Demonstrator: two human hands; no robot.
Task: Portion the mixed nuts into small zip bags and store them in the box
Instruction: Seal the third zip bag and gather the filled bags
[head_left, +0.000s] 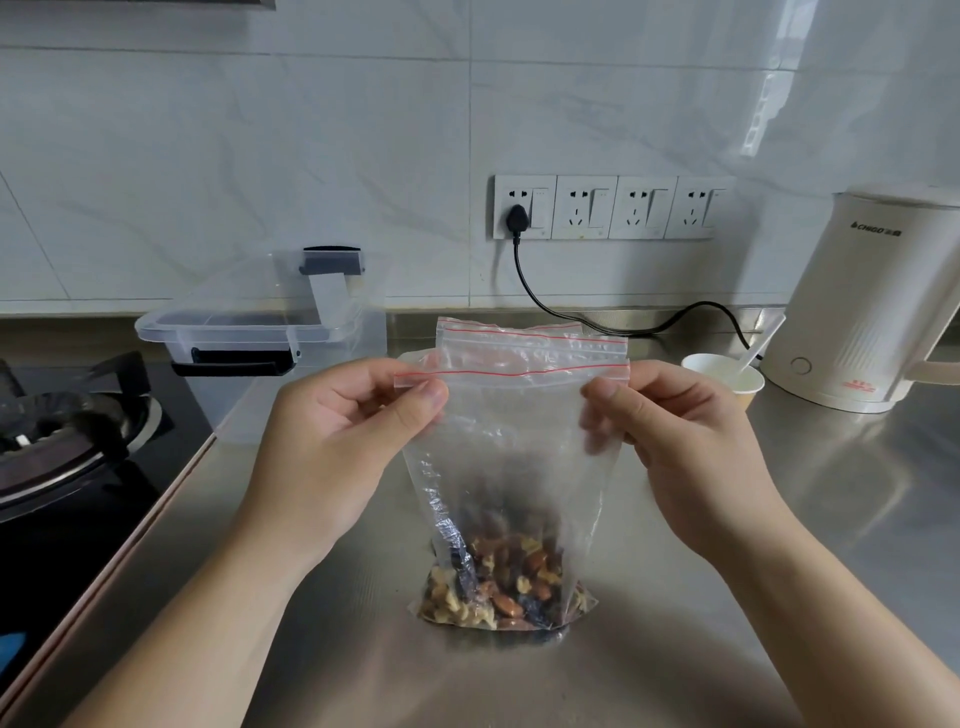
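Standing by the steel counter (675, 519), I'd say the person is at the sealing step for one portion: a small clear zip bag (511, 441) stands upright on the counter in front of them, with the mixed nuts (506, 587) heaped in its bottom and the rest of the bag slack and empty above. The left hand (343, 441) pinches the left end of the red-lined zip strip between thumb and fingers, and the right hand (675, 441) pinches the right end the same way, so the top is stretched flat between them. Whether the strip is already pressed shut along its length I cannot tell; the plastic is too clear and wrinkled there. Behind the held bag more red-lined bag tops (519, 338) show, apparently spare bags, though what they rest on is hidden. The clear storage box (270, 364) sits near the back left beside the gas hob (67, 431), its lid (291, 291) tipped up, so it looks ready to receive bags; I can make out nothing inside it from here. To the right stand a paper cup (727, 382) with a spoon in it and a white kettle (872, 312). The next move, as I judge it, calls for running the fingers along the strip until it closes fully, pressing out spare air, then carrying the bag back and left into the box without tipping it before the seal holds.
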